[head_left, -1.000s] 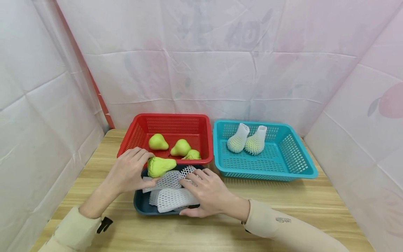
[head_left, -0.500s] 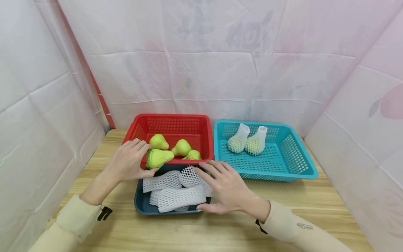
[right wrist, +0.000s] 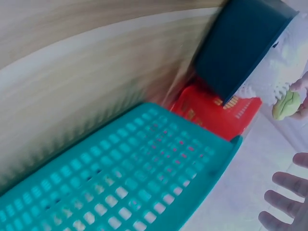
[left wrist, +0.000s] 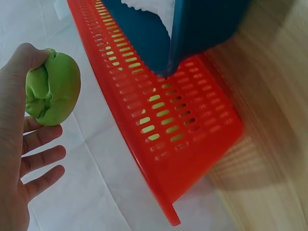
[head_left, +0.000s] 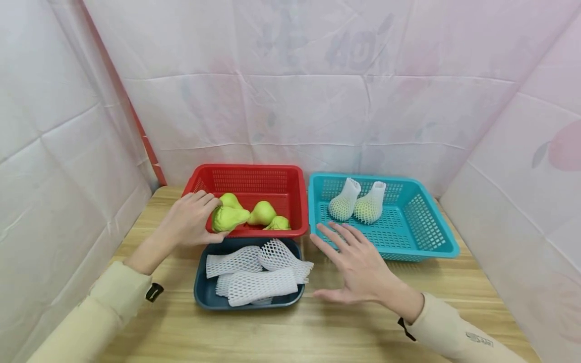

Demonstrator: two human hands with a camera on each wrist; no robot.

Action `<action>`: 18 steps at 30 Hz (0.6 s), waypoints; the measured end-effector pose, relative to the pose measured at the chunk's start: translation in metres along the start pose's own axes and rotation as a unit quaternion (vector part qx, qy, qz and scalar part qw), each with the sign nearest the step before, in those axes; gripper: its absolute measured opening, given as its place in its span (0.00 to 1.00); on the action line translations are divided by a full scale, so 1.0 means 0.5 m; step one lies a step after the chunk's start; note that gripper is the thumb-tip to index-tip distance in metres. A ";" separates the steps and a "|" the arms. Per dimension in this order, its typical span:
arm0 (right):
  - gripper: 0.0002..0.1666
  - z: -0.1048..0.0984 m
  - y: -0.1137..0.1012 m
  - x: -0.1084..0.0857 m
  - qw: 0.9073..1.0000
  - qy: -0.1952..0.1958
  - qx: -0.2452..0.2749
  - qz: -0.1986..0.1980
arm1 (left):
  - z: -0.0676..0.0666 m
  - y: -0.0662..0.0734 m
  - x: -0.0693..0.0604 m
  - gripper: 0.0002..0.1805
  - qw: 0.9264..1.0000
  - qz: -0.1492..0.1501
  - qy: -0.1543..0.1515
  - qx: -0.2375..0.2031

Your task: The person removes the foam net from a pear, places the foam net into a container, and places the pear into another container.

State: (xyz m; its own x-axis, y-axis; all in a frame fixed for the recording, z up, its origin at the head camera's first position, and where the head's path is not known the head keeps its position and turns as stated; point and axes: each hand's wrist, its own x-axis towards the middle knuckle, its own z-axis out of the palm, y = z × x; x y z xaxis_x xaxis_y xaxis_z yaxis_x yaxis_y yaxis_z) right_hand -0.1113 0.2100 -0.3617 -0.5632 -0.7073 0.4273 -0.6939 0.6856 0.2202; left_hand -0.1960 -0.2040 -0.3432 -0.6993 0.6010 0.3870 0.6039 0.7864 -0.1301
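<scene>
In the head view my left hand (head_left: pixel 190 219) pinches a green chayote (head_left: pixel 229 219) by its folded end, between thumb and fingers, over the front left of the red basket (head_left: pixel 254 233). The left wrist view shows the folds of the chayote (left wrist: pixel 60 89) and the other fingers spread apart. My right hand (head_left: pixel 363 267) hovers with fingers spread, holding nothing, near the front left of the turquoise basket (head_left: pixel 386 250). Between the hands stands a dark blue tray (head_left: pixel 203 291) with several white foam net sleeves (head_left: pixel 262 286); one sleeve (head_left: pixel 283 258) hangs over its right rim.
Inside the red basket lie more green fruits (head_left: pixel 262 213). Two fruits in white foam nets (head_left: pixel 344 201) sit at the back of the turquoise basket. Wooden tabletop (head_left: pixel 254 338) runs along the front, and a white printed sheet (head_left: pixel 290 111) encloses the back and sides.
My left hand has moved up and away with the chayote, from above the tray to above the red basket. My right hand has left the foam sleeves and moved right, fingers spreading.
</scene>
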 end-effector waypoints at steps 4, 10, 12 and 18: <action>0.64 -0.006 0.012 -0.013 1.000 -0.018 -0.005 0.011 | 0.006 -0.013 0.013 0.39 1.000 0.008 -0.001 0.003; 0.67 -0.013 0.027 -0.033 0.999 -0.023 -0.008 0.021 | 0.019 -0.032 0.029 0.38 1.000 0.001 -0.022 0.005; 0.67 -0.014 0.032 -0.039 0.999 -0.025 -0.010 0.026 | 0.024 -0.037 0.032 0.39 0.999 -0.007 -0.035 0.005; 0.68 -0.014 0.040 -0.048 0.999 -0.026 -0.012 0.032 | 0.047 -0.048 0.043 0.40 0.996 -0.038 -0.080 0.000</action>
State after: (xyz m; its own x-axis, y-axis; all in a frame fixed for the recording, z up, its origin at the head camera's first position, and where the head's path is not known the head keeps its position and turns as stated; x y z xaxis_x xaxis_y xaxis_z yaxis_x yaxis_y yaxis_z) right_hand -0.1084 0.2419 -0.3615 -0.6290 -0.6692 0.3957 -0.6453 0.7333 0.2143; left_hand -0.2343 -0.2065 -0.3533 -0.7947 0.5551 0.2456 0.5472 0.8303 -0.1058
